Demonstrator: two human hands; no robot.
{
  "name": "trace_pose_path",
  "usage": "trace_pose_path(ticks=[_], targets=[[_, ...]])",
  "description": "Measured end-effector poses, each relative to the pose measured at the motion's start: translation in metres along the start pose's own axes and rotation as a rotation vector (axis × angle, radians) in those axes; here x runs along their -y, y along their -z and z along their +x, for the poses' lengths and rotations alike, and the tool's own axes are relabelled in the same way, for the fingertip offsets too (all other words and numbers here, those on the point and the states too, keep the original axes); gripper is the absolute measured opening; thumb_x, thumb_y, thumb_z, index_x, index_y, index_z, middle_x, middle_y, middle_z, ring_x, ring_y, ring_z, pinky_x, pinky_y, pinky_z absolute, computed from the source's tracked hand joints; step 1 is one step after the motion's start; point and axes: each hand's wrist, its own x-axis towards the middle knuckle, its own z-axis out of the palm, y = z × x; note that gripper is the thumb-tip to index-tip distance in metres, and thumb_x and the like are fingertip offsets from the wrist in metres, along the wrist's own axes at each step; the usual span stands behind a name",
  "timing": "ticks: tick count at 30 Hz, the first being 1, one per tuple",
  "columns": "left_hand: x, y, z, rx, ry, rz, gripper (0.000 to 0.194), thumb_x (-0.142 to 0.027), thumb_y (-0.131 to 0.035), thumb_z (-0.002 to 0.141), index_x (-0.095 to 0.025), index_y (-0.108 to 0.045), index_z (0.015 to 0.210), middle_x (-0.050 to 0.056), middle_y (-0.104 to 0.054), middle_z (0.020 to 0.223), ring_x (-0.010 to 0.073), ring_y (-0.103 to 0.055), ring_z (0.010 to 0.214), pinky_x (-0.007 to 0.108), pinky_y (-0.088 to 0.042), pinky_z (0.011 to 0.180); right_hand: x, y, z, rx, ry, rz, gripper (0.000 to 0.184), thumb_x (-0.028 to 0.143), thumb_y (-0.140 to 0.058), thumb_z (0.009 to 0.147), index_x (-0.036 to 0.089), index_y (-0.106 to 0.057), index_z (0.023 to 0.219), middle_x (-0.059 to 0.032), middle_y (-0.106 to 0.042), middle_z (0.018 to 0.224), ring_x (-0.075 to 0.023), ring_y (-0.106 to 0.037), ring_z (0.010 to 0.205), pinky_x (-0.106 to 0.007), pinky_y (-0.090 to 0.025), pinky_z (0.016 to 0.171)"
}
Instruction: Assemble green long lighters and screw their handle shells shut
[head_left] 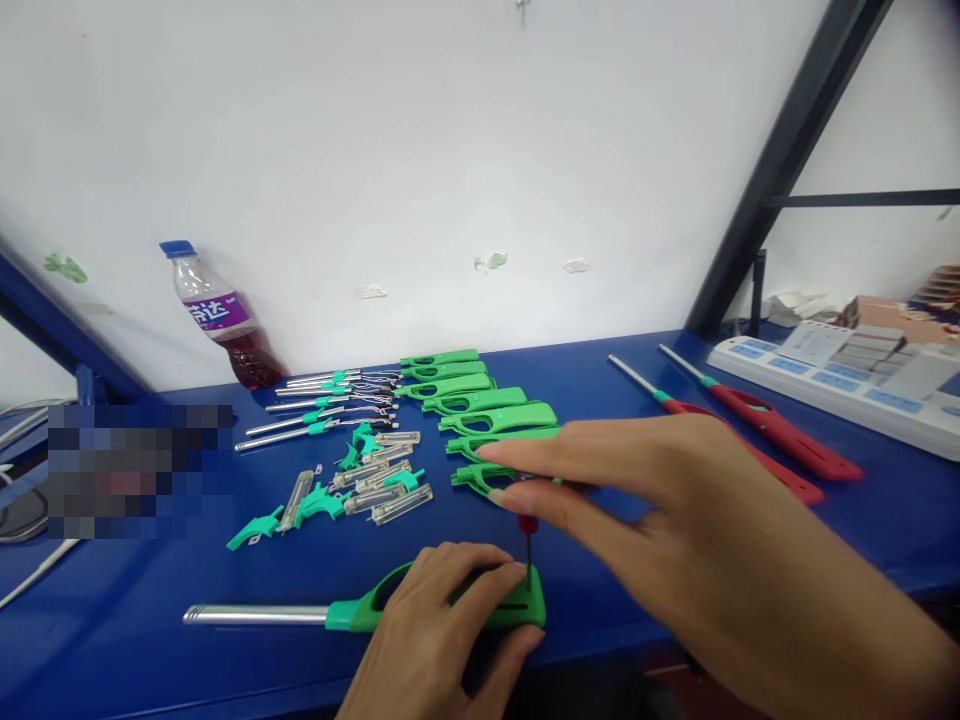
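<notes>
A green stick lighter with a long metal barrel lies across the front of the blue table. My left hand is closed over its handle and presses it down. My right hand pinches a small screwdriver with a red handle, held upright. Its shaft meets the butt end of the lighter's handle; the tip and any screw there are too small to make out. Behind my hands lie several green handle shells in a column, the nearest partly hidden by my right hand.
Left of the shells lie metal barrels with wires, clear fuel tanks and teal triggers. Two red stick lighters and a white power strip lie right. A drink bottle leans on the wall; a blurred patch covers the left.
</notes>
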Motion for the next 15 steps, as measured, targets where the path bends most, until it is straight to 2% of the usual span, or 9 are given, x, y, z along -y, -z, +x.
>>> trace_pose_path(ticks=[6,11,13,15], targets=[[0.006,0.008,-0.008,-0.034,0.052,0.062,0.029,-0.023,-0.074,0.096,-0.027,-0.070,0.124,0.006,-0.078,0.114,0.0251,-0.078,0.098,0.036,-0.068,0.084,0.001,-0.020,0.014,0.016,-0.011,-0.019,0.020,0.031,-0.069,0.104,0.034,-0.084,0.117,0.0005,-0.086,0.109,-0.0242,-0.082,0.092,-0.034,-0.065,0.080],[0.016,0.014,-0.013,-0.072,0.104,0.093,0.029,-0.023,-0.072,0.098,-0.028,-0.070,0.126,0.007,-0.077,0.118,0.0260,-0.077,0.103,0.038,-0.068,0.088,-0.003,-0.023,0.016,-0.024,-0.021,-0.077,0.014,0.035,-0.072,0.102,0.030,-0.084,0.106,-0.0020,-0.086,0.106,-0.0246,-0.081,0.088,-0.034,-0.063,0.077],[0.019,0.016,-0.014,-0.103,0.124,0.093,0.028,-0.023,-0.071,0.098,-0.028,-0.071,0.126,0.007,-0.077,0.118,0.0262,-0.077,0.103,0.038,-0.067,0.086,-0.004,-0.022,0.016,-0.029,-0.002,-0.067,0.019,0.036,-0.068,0.105,0.029,-0.083,0.113,-0.0032,-0.085,0.111,-0.0256,-0.081,0.094,-0.034,-0.063,0.078],[0.020,0.018,-0.014,-0.120,0.127,0.088,0.027,-0.023,-0.071,0.098,-0.028,-0.071,0.125,0.007,-0.077,0.118,0.0265,-0.077,0.103,0.038,-0.067,0.086,-0.003,-0.023,0.015,-0.005,0.038,-0.018,0.027,0.031,-0.059,0.109,0.029,-0.080,0.125,-0.0037,-0.083,0.122,-0.0255,-0.079,0.108,-0.033,-0.064,0.086]])
